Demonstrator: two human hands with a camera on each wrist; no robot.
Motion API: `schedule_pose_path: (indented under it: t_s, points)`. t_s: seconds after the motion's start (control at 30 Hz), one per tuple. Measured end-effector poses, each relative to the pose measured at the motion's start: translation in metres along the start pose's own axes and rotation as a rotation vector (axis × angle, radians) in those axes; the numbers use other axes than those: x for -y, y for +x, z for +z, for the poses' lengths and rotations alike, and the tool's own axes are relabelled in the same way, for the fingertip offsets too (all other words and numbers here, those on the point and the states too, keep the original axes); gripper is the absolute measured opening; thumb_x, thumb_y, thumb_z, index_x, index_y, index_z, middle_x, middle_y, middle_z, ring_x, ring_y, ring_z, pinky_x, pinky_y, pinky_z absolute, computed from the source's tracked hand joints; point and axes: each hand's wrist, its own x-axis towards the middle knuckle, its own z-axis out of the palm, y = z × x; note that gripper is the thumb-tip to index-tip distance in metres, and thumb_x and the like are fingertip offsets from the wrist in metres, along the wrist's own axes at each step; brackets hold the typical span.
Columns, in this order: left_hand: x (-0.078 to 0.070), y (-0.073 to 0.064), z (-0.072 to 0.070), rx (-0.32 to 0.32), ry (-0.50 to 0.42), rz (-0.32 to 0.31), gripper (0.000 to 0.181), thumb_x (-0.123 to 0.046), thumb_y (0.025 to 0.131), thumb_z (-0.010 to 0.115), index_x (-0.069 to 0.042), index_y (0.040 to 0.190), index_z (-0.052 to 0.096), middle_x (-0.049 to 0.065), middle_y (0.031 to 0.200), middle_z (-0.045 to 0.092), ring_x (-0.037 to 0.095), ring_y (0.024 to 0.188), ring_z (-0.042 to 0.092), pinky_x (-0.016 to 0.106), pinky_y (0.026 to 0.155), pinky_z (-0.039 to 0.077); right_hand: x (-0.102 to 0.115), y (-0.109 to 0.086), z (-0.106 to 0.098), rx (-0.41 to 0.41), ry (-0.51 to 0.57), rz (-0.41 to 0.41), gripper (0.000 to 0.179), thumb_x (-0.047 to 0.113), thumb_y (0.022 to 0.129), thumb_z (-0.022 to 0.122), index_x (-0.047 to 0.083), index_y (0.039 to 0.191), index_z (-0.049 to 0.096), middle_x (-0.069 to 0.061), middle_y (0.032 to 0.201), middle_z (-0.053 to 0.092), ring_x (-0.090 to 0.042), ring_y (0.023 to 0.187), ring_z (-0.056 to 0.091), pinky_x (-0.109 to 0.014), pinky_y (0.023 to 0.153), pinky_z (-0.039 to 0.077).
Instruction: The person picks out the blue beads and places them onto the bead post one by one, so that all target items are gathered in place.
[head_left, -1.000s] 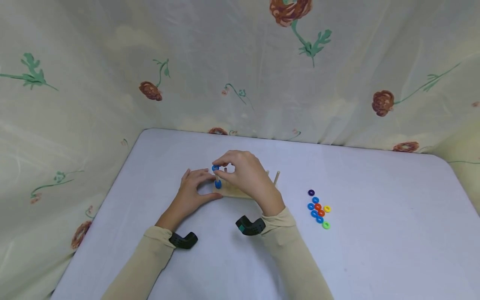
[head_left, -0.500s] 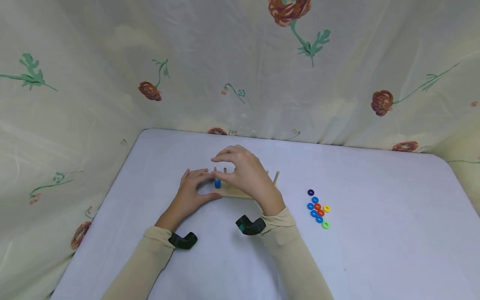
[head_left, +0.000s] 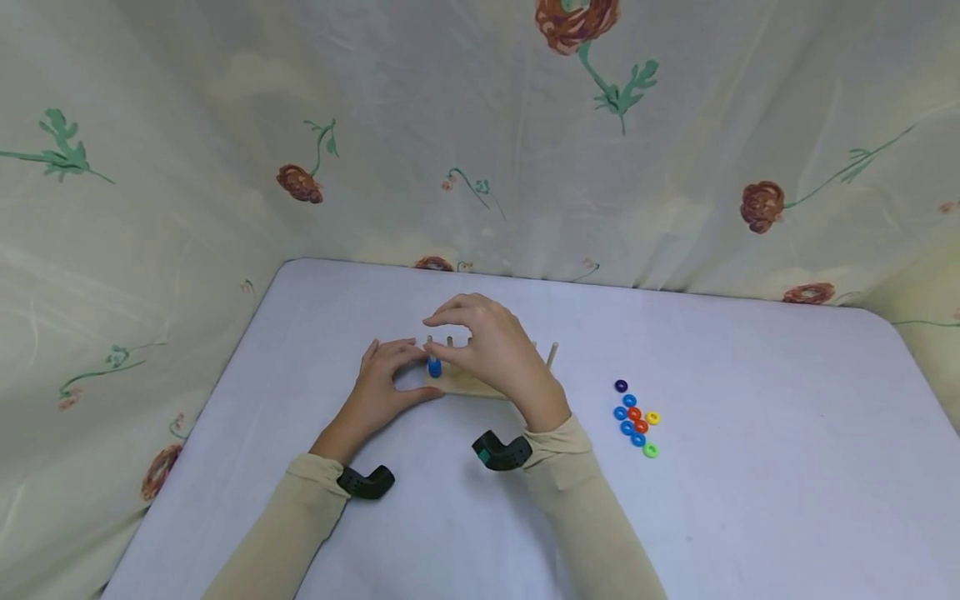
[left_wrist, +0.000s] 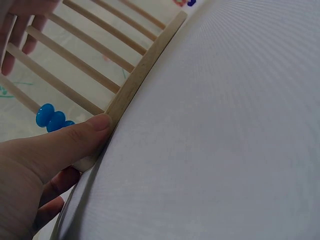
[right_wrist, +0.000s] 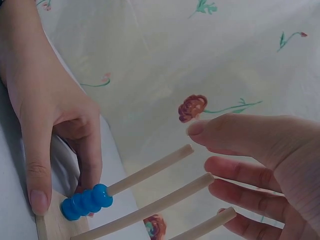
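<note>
A wooden peg board (head_left: 468, 384) with a row of upright pegs stands on the table. My left hand (head_left: 381, 385) grips its left end; in the left wrist view the thumb (left_wrist: 97, 123) lies on the edge of the base. Several blue rings (right_wrist: 86, 202) are stacked low on the leftmost peg. My right hand (head_left: 497, 348) hovers over the pegs, thumb and forefinger apart with nothing between them. In the right wrist view its fingertips are near the peg tops. Part of the board is hidden behind this hand in the head view.
Loose rings in blue, red (head_left: 634, 413), yellow (head_left: 653, 417), green (head_left: 651, 450) and dark purple (head_left: 621, 386) lie on the white table (head_left: 750, 467) right of the board. A flowered curtain (head_left: 525, 167) hangs behind the table and along its left side.
The blue ring pinched in my right hand has been let go and has dropped down the leftmost peg onto the stack. The right thumb and forefinger have spread. My left hand stays put.
</note>
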Motion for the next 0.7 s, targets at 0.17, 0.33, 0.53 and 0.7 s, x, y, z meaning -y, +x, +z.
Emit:
schedule_pose_path:
  t_s: [0.17,0.33,0.53,0.7]
  points:
    - [0.001,0.000,0.000,-0.002,0.005,0.000,0.059,-0.034,0.076,0.093,-0.012,0.127,0.072,0.014,0.143,0.064,0.035,0.142,0.050,0.065,0.129,0.010,0.001,0.000,-0.002,0.006,0.005,0.005,0.027,0.027,0.091,0.081,0.016,0.116,0.079,0.000,0.117,0.075,-0.021,0.117,0.068,-0.041,0.099,0.058]
    - [0.001,0.001,0.001,0.003,0.011,-0.006,0.059,-0.034,0.076,0.093,-0.012,0.127,0.072,0.014,0.143,0.064,0.035,0.142,0.050,0.066,0.129,0.010,-0.001,-0.002,-0.005,-0.019,0.026,0.009,0.027,0.027,0.091,0.082,0.016,0.115,0.080,0.000,0.117,0.076,-0.021,0.117,0.068,-0.041,0.101,0.057]
    - [0.000,0.001,0.001,-0.002,0.010,-0.012,0.057,-0.033,0.077,0.093,-0.011,0.125,0.073,0.014,0.142,0.064,0.035,0.142,0.050,0.066,0.129,0.010,-0.005,-0.007,-0.013,-0.053,0.030,-0.002,0.026,0.026,0.090,0.082,0.015,0.114,0.080,-0.001,0.115,0.077,-0.021,0.116,0.069,-0.041,0.103,0.057]
    - [0.001,0.001,0.001,0.005,0.001,-0.017,0.057,-0.033,0.076,0.093,-0.011,0.125,0.073,0.015,0.143,0.064,0.036,0.142,0.050,0.064,0.130,0.009,-0.013,-0.016,-0.025,-0.056,0.009,0.010,0.027,0.026,0.090,0.082,0.014,0.114,0.080,-0.002,0.116,0.077,-0.023,0.116,0.069,-0.043,0.103,0.057]
